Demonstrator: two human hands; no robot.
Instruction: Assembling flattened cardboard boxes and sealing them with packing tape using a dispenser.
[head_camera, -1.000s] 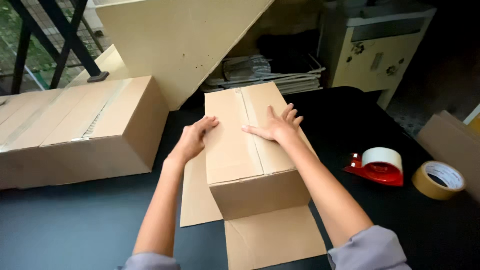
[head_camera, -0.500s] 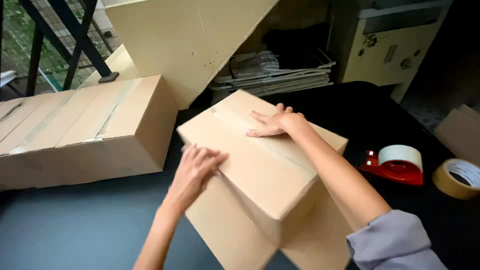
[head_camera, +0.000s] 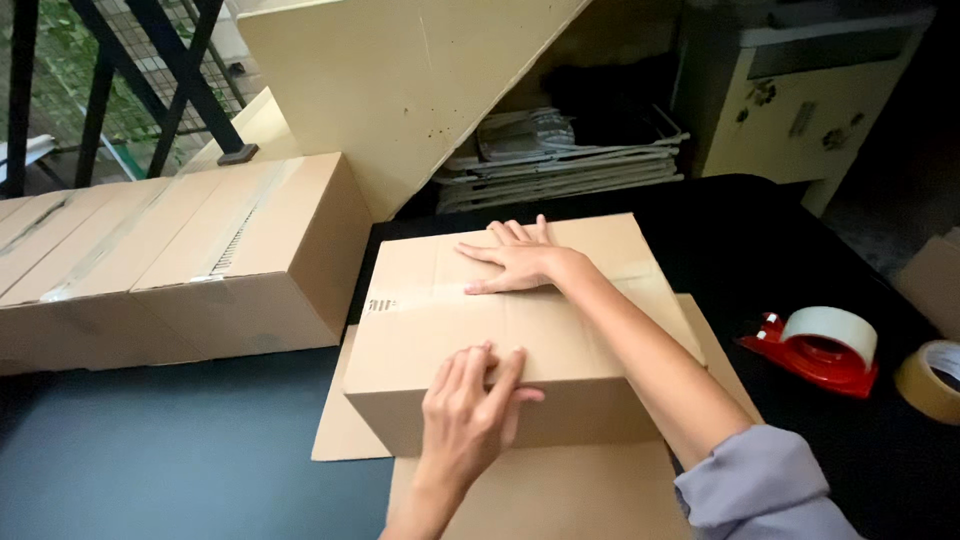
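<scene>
Dark surface lay bare at 8 o'clock. At centre, the cardboard box sat on flat cardboard; left hand at its near edge, right hand on top, fingers spread flat, gripping nothing. Tape dispenser stood at 3 o'clock.

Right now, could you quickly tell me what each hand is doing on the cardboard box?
Left hand: open, fingers flat on the cardboard box at its near top edge, holding nothing.
Right hand: open, palm pressed flat on the box top, holding nothing.

A cream stair side rises behind the dark table, beside black railings and a cream cabinet.
</scene>
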